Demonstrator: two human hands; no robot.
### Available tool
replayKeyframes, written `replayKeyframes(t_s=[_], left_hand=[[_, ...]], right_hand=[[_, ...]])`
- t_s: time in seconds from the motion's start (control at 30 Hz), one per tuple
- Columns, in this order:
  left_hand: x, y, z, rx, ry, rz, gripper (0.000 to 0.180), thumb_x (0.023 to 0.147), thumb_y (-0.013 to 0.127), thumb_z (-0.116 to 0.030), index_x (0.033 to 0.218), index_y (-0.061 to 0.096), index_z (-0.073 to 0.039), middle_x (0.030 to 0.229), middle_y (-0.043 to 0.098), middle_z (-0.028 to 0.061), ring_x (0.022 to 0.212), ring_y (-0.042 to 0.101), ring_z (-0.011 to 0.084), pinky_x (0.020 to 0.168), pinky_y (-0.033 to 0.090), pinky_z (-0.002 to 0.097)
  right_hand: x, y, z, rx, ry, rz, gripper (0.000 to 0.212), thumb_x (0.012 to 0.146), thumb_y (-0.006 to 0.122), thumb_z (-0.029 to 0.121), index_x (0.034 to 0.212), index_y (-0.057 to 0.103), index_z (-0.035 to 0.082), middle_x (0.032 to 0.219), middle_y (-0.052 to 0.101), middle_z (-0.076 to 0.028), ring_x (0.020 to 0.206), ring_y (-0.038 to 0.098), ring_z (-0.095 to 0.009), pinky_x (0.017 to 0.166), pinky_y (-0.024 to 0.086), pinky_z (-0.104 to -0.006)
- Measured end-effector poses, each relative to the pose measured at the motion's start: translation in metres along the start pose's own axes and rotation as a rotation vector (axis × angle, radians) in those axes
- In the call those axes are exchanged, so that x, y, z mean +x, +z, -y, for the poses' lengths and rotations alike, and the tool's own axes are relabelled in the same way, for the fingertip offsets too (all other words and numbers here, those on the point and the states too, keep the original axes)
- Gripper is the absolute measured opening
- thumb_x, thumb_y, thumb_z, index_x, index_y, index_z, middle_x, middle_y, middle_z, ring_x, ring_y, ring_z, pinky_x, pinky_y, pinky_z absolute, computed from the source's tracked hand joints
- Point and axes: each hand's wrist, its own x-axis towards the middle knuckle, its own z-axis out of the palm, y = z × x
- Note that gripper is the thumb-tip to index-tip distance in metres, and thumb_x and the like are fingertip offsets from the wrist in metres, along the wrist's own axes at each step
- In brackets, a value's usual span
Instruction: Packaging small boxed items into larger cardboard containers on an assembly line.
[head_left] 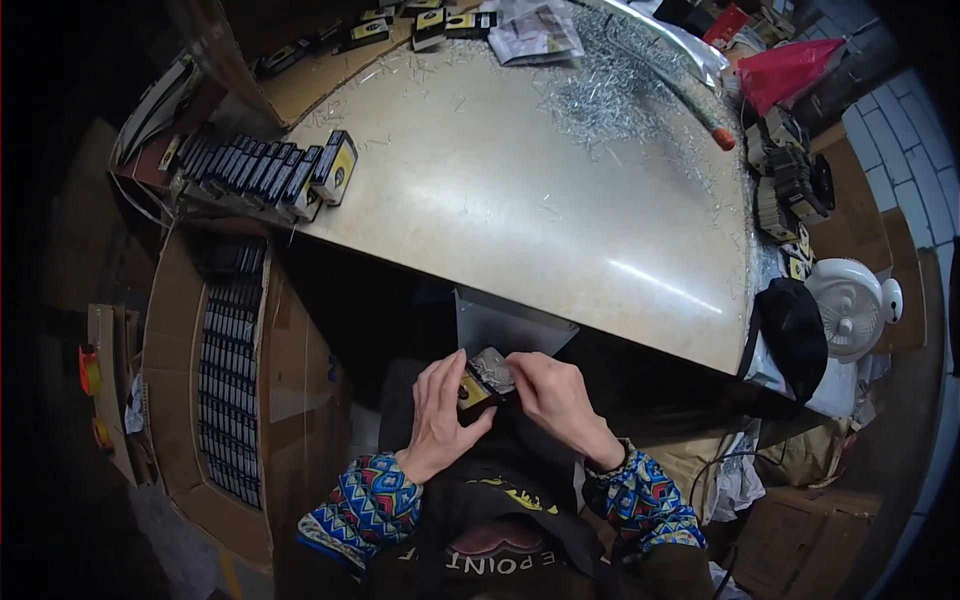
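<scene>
My left hand (438, 415) is wrapped round a small black and yellow box (474, 392), held tilted just off the table's near edge. From the box's far end shows a silvery, shiny mass (491, 366), which looks like small metal pins or clips, perhaps in clear plastic. My right hand (550, 395) is closed in a pinch at the right side of that mass. Its fingertips hide what they grip. Below the table edge, just beyond both hands, is a grey metal tray or panel (510, 325).
Loose metal pins (610, 100) lie heaped on the table (450, 190). A row of similar boxes (250, 172) stands at its left edge. A carton (285, 370) packed with boxes sits at left. At right are a white fan (845, 308), a black cloth item (790, 335) and stacked boxes (790, 180).
</scene>
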Motion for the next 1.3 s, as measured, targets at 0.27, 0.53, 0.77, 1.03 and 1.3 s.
replayKeyframes(t_s=[0.27, 0.53, 0.77, 1.03, 1.3], left_hand=[[0.032, -0.012, -0.010, -0.173, -0.147, -0.047, 0.079, 0.064, 0.082, -0.009, 0.132, 0.042, -0.001, 0.116, 0.055, 0.0192, 0.105, 0.056, 0.0365, 0.089, 0.047, 0.0397], [0.041, -0.011, -0.016, -0.228, -0.100, -0.104, 0.069, 0.066, 0.081, -0.009, 0.124, 0.044, 0.000, 0.107, 0.055, 0.0197, 0.097, 0.058, 0.0390, 0.081, 0.050, 0.0424], [0.048, -0.009, -0.023, -0.190, -0.168, -0.119, 0.068, 0.068, 0.081, -0.011, 0.124, 0.044, 0.000, 0.105, 0.055, 0.0213, 0.093, 0.059, 0.0403, 0.077, 0.051, 0.0437], [0.049, -0.002, -0.020, -0.112, 0.004, -0.165, 0.067, 0.068, 0.079, -0.009, 0.125, 0.045, 0.001, 0.102, 0.056, 0.0205, 0.091, 0.060, 0.0395, 0.076, 0.051, 0.0439], [0.052, -0.011, -0.021, -0.098, -0.014, -0.130, 0.069, 0.066, 0.081, -0.009, 0.125, 0.045, 0.000, 0.104, 0.055, 0.0212, 0.093, 0.059, 0.0402, 0.079, 0.050, 0.0438]], right_hand=[[0.013, -0.022, 0.008, 0.350, 0.105, -0.021, 0.020, 0.087, 0.068, 0.007, 0.104, 0.065, -0.002, 0.091, 0.068, -0.016, 0.073, 0.068, -0.029, 0.066, 0.055, -0.0356], [0.021, -0.006, 0.010, 0.152, -0.162, -0.213, 0.048, 0.079, 0.077, 0.006, 0.123, 0.059, 0.001, 0.116, 0.063, -0.016, 0.100, 0.064, -0.027, 0.085, 0.053, -0.0325], [0.024, 0.000, 0.007, 0.025, -0.431, -0.250, 0.036, 0.076, 0.073, -0.003, 0.112, 0.068, 0.002, 0.105, 0.071, -0.012, 0.099, 0.066, -0.032, 0.088, 0.053, -0.0378], [0.031, -0.002, 0.021, -0.059, -0.380, -0.182, 0.030, 0.077, 0.075, 0.006, 0.106, 0.069, 0.004, 0.115, 0.068, -0.014, 0.115, 0.057, -0.034, 0.096, 0.047, -0.0427], [0.034, -0.002, 0.014, 0.087, -0.205, -0.183, 0.013, 0.079, 0.072, 0.003, 0.092, 0.070, 0.001, 0.122, 0.065, -0.015, 0.115, 0.056, -0.035, 0.093, 0.048, -0.0411]])
